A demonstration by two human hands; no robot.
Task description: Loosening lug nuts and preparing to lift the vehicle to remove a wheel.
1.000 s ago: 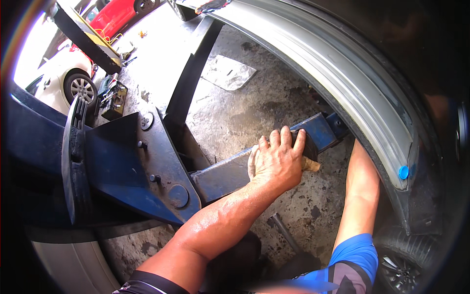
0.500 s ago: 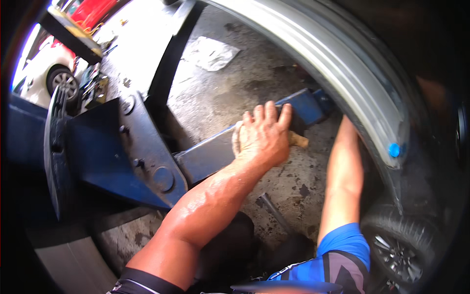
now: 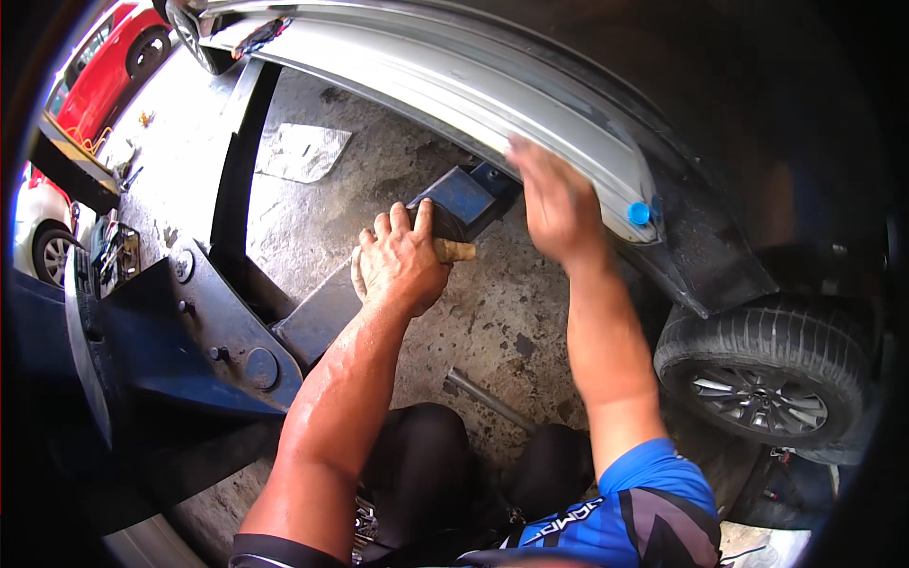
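Observation:
My left hand grips a dark object resting on the blue steel lift arm, its fingers over the top. A tan piece sticks out at the right of my hand and a pale edge shows at its left. My right hand is raised at the lower edge of the silver car sill, fingers extended and slightly blurred, with nothing visible in it. A blue round cap sits at the sill's rear end, just right of that hand.
A blue lift base with bolts fills the left. A metal pipe lies on the concrete floor near my knees. A car wheel is at the right. A silvery sheet, toolbox, red car and white car stand beyond.
My right hand has come up from beneath the sill into view. The view has shifted, showing more of the right wheel. My left hand stays on the same object.

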